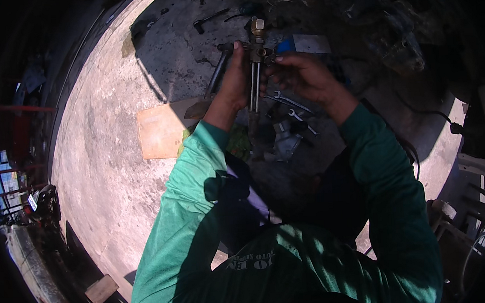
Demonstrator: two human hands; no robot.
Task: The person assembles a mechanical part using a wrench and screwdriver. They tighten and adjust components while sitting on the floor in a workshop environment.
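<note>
Green shirt [314,268] at six o'clock; at twelve, a tubed metal tool [253,77] is clasped by left hand [235,80], seemingly adjusted by right hand [303,74], grip unclear; steadiness is needed.

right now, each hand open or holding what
Left hand: closed, holding the twin-tubed metal tool.
Right hand: partly curled at the tool's side; grip cannot be told.

Harsh sunlight beside deep shadow
</note>
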